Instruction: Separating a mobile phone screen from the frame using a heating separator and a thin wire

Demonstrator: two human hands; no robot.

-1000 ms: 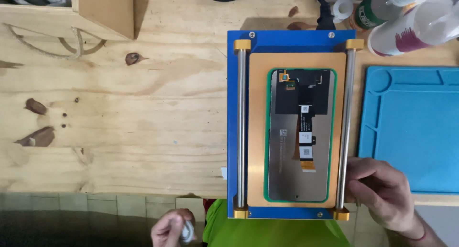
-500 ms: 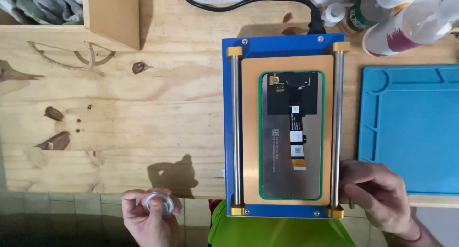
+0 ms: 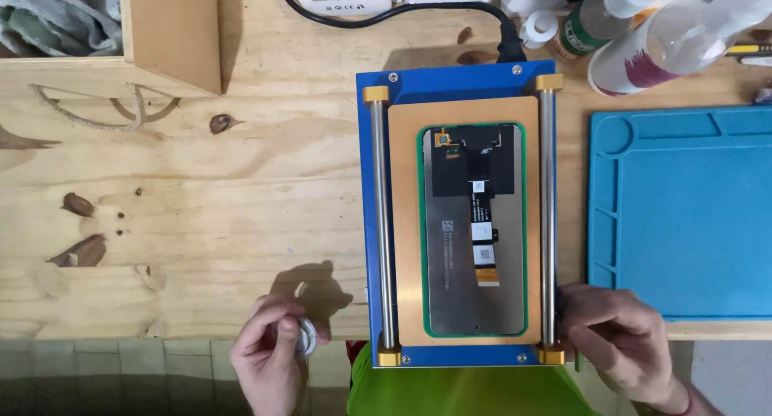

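A blue heating plate (image 3: 454,82) with an orange pad and two metal rails (image 3: 547,215) lies on the wooden table (image 3: 201,215). On the pad, a phone screen assembly (image 3: 473,231) rests face down in a green frame. My left hand (image 3: 269,356) holds a small round silvery spool (image 3: 304,336) at the table's front edge, left of the plate. Fingers bent, my right hand (image 3: 615,339) grips the plate's front right corner by the right rail.
A blue silicone work mat (image 3: 683,215) lies to the right. Clear bottles (image 3: 667,34) and a black power cable (image 3: 386,14) sit at the back. A wooden box (image 3: 173,38) with grey cloth stands at the back left.
My left hand has come up from below the table edge with the round spool, toward the plate. The view has shifted slightly. My right hand stays at the plate's corner.
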